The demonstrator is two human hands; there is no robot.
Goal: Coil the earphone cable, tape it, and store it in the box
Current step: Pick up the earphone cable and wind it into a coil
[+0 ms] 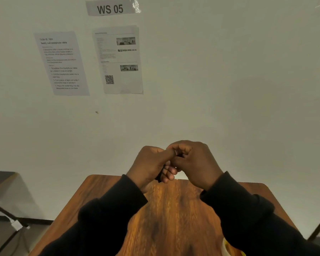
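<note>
Head view. Both hands meet above the far edge of the wooden desk (174, 209), raised in front of a pale wall (229, 71). The left hand (148, 167) and right hand (196, 163) touch at the fingers, which are curled and pressed together around something small and dark. A dark sliver shows between the right fingers (181, 154) and another below the left palm; this may be the cable (180, 155), though too little shows to be sure. Whether either hand truly pinches it cannot be told. Both forearms wear dark sleeves (248, 215) that cross the desk from the near corners. On the wall, a sign (110, 7) reads "WS 05"; below it hang two printed sheets, the left sheet (61, 63) and the right sheet (119, 60), the latter bearing a square code. A yellow object (229, 250) peeks out beside the right sleeve at the bottom edge. The box is not visible.
</note>
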